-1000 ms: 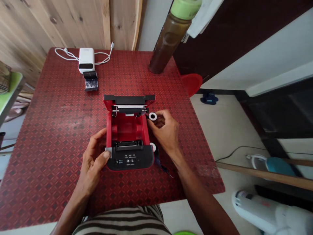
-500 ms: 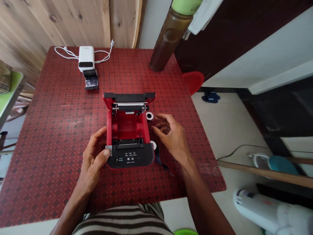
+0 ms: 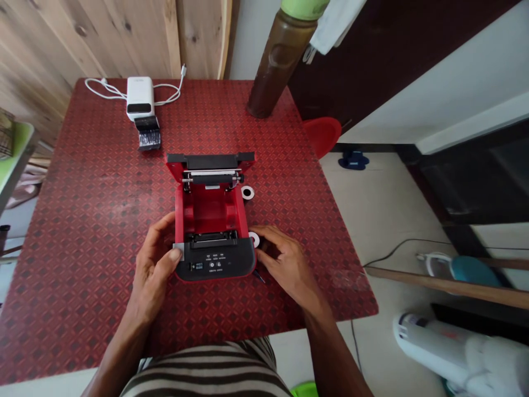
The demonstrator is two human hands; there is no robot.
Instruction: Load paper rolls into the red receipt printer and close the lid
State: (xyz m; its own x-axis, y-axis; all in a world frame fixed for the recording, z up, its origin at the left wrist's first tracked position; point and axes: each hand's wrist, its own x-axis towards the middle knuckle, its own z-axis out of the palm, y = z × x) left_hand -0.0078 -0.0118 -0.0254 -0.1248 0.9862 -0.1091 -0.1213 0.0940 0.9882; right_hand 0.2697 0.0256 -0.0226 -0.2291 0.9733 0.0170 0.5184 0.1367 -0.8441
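A red and black label printer sits on the table with its lid raised, and its red inner bay shows nothing inside. My left hand grips the printer's left side, thumb on the grey corner tab. Beside the printer's right wall my right hand has its fingers and thumb around a small white-ended roll, partly hidden by the fingers. A dark thin tail pokes out below that hand. Farther back, a second small roll with a dark core stands beside the printer.
A white handheld device with a white cable and a black printed strip lies at the back left. A tall brown bottle with a green lid stands at the back right. Past the table's right edge is a red stool.
My right hand has come nearer and closed around the near roll, away from the far one. The dark strip by that roll is now mostly covered. My left hand stays on the printer.
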